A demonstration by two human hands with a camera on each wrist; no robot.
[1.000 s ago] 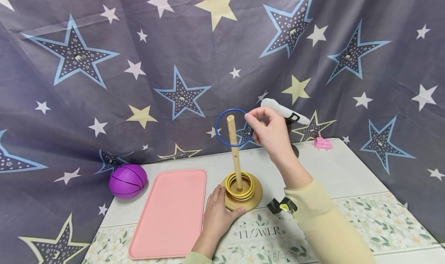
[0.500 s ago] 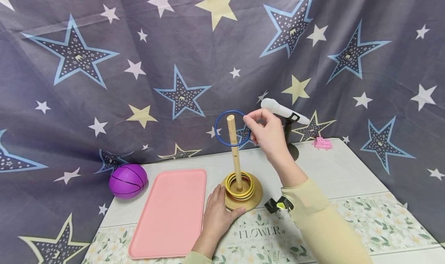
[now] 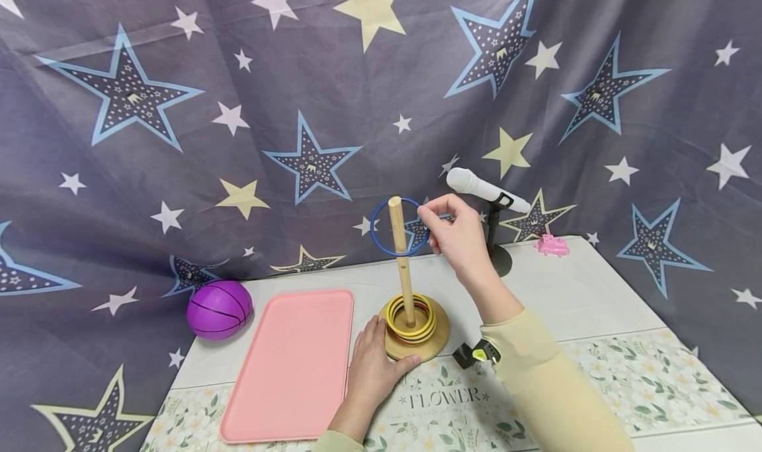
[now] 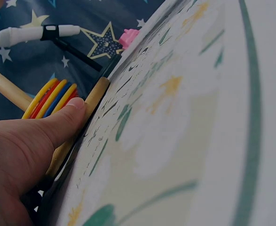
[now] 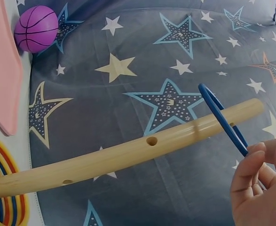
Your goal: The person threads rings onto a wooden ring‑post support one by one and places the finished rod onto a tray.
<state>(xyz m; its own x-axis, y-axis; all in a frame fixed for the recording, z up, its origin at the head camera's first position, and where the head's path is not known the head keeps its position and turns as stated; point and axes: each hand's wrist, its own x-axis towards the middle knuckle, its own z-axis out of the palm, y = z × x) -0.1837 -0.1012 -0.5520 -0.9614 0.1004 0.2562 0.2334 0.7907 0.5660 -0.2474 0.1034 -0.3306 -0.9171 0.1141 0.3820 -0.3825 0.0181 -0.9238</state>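
A wooden peg point(image 3: 402, 267) stands upright on a round wooden base point(image 3: 437, 339), with several coloured rings point(image 3: 411, 317) stacked at its foot. My right hand point(image 3: 425, 210) pinches a thin blue ring point(image 3: 372, 229) between thumb and fingertips. The ring sits tilted around the top of the peg; in the right wrist view the peg point(image 5: 128, 155) passes through the blue ring point(image 5: 220, 115) held by my right hand point(image 5: 253, 153). My left hand point(image 3: 375, 366) rests flat on the table against the base, and its thumb point(image 4: 58, 123) presses the base rim point(image 4: 98, 93).
A pink tray point(image 3: 292, 362) lies left of the base, with a purple ball point(image 3: 219, 310) beyond it. A white microphone on a black stand point(image 3: 485, 188) and a small pink toy point(image 3: 552, 245) stand at the back right. A star-patterned cloth hangs behind.
My right hand has sunk a little and brought the blue ring down over the top of the peg. The left hand has stayed at the base.
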